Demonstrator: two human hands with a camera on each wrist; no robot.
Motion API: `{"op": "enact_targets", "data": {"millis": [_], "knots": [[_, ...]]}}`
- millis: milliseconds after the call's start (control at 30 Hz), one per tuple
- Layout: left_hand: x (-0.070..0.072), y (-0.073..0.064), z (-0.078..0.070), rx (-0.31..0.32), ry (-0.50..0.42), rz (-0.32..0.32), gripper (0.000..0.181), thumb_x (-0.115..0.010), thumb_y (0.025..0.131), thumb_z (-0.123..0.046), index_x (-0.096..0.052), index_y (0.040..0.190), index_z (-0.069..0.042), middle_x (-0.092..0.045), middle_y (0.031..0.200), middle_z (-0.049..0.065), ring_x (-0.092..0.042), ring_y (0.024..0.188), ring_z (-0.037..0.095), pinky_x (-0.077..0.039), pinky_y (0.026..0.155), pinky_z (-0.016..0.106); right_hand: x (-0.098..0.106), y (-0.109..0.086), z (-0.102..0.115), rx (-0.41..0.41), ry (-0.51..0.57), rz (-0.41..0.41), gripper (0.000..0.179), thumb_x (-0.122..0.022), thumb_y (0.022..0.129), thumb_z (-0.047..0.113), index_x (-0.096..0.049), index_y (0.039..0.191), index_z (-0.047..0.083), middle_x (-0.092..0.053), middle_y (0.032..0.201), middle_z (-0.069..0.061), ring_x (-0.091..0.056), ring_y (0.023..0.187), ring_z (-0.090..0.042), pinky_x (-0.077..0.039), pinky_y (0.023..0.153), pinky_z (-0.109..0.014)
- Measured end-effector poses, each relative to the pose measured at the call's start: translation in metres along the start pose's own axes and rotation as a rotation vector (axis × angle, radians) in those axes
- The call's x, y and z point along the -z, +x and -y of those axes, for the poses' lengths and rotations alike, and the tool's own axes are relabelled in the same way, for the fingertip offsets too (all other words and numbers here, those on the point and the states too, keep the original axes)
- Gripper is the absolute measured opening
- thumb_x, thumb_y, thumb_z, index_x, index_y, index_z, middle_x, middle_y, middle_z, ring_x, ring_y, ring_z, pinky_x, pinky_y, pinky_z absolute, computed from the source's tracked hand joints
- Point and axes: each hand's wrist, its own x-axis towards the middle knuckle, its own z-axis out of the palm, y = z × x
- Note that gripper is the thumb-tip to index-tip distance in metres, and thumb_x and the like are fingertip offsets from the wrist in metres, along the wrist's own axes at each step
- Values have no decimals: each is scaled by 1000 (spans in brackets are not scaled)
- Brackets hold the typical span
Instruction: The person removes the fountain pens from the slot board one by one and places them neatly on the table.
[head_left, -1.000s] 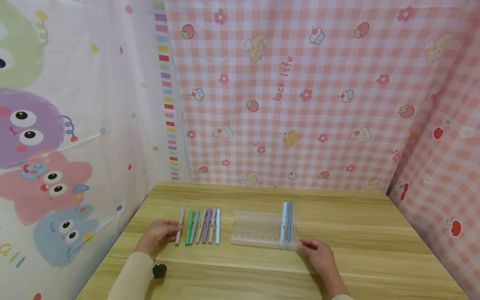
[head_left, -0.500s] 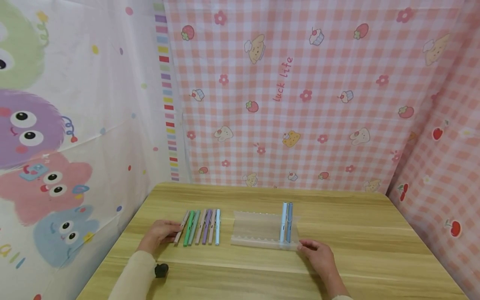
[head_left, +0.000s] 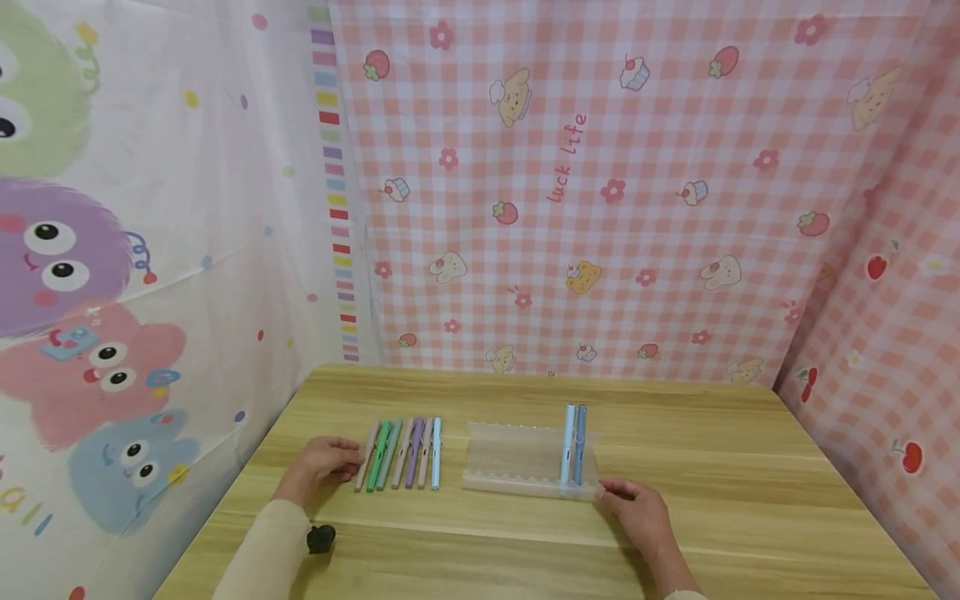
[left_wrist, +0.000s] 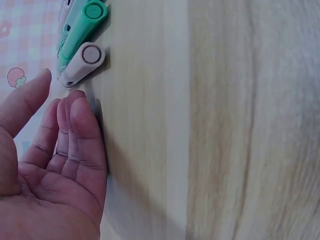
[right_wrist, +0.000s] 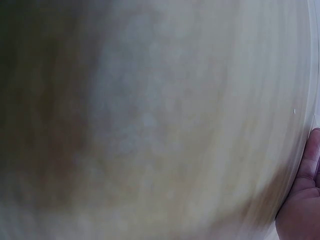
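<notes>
My left hand (head_left: 318, 468) is at the left end of a row of capped pens, its fingers extended and holding nothing. Just past its fingertips lies a pale pink pen (left_wrist: 86, 61), with a green pen (left_wrist: 82, 30) leaning close beside it. Farther along the row are a grey-green pen (head_left: 389, 457), a purple pen (head_left: 413, 457) and a light blue pen (head_left: 437, 454), among others. My right hand (head_left: 637, 512) pinches the right front corner of a clear notched pen rack (head_left: 510, 454). In the rack's right end sit a light blue pen (head_left: 567, 446) and a darker blue pen (head_left: 580, 450).
A wooden table (head_left: 480, 550) carries everything. Behind it hangs a pink checked cloth (head_left: 600, 233), and a white cartoon-print cloth (head_left: 217, 275) hangs at the left. A small black object (head_left: 321, 539) shows at the left sleeve.
The pale pink pen has moved right and now lies alongside the green pen. My left fingers have let go of it. The right hand and rack have stayed put.
</notes>
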Motion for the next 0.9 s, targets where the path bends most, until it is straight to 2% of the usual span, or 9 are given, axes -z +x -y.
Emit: {"op": "enact_targets", "data": {"millis": [300,500,700,767,900], "knots": [[2,-1,-5,-4,28,10,34,-70,86,-1,-58,115,11,-63,78,5,-59,70,16,-53,63,27,0,-1,1,-2,1,7,24,-73,90,13,-73,109,-2,-71,107,-11,-61,98,-20,-49,78,-28],[-1,0,-14,-71,79,42,39,-68,92,-10,-57,123,11,-64,83,6,-58,71,15,-51,63,28,1,0,1,-9,3,5,24,-73,90,13,-73,109,-2,-71,106,-11,-61,99,-21,-49,77,-28],[-14,-1,-29,-127,74,85,43,-67,93,-9,-55,128,12,-68,101,15,-64,83,17,-54,72,30,1,0,0,-7,1,4,23,-73,90,12,-73,109,-2,-71,105,-11,-61,97,-19,-49,77,-28],[-19,-3,-34,-145,77,107,45,-67,92,-9,-54,130,12,-67,108,20,-65,90,20,-55,79,35,1,1,0,-8,1,7,23,-73,91,13,-73,109,-2,-71,106,-11,-61,98,-21,-49,77,-28],[-31,-4,-44,-176,82,153,46,-66,91,-7,-54,130,12,-64,117,22,-63,97,24,-54,87,42,1,1,0,-7,-8,7,24,-73,91,13,-73,109,-2,-71,106,-11,-61,101,-24,-49,78,-29]]}}
